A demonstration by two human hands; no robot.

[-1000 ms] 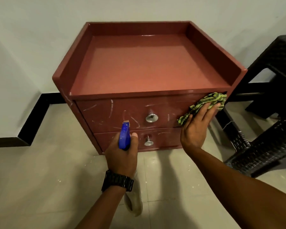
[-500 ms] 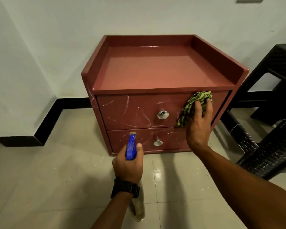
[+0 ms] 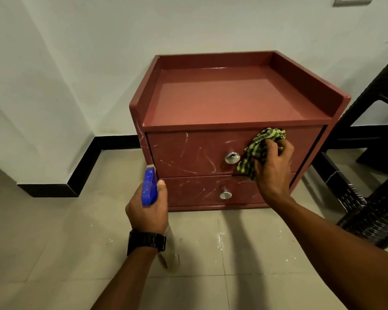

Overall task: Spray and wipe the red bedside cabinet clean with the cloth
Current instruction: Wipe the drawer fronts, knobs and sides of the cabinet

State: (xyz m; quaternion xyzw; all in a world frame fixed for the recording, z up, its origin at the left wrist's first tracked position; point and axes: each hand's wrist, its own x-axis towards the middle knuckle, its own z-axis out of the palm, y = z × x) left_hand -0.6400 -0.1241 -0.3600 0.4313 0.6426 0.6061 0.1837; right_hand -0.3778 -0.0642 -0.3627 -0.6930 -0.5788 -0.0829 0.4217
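Observation:
The red bedside cabinet (image 3: pixel 222 101) stands on the floor against the white wall, with two drawers and round metal knobs. White streaks cover both drawer fronts. My right hand (image 3: pixel 273 168) presses a green and black striped cloth (image 3: pixel 259 148) against the upper drawer, just right of its knob (image 3: pixel 232 157). My left hand (image 3: pixel 147 206) holds a spray bottle (image 3: pixel 150 186) with a blue head, low in front of the cabinet's lower left corner. The bottle's clear body hangs below my wrist.
A dark woven plastic chair (image 3: pixel 372 193) stands close to the cabinet's right side. A black skirting (image 3: pixel 83 173) runs along the wall corner at the left. Beige tiled floor (image 3: pixel 43 242) with small white specks lies in front.
My right hand has slid the cloth leftward and down along the upper drawer, from its right end toward the knob. The view has pulled back and left; my left hand still holds the bottle.

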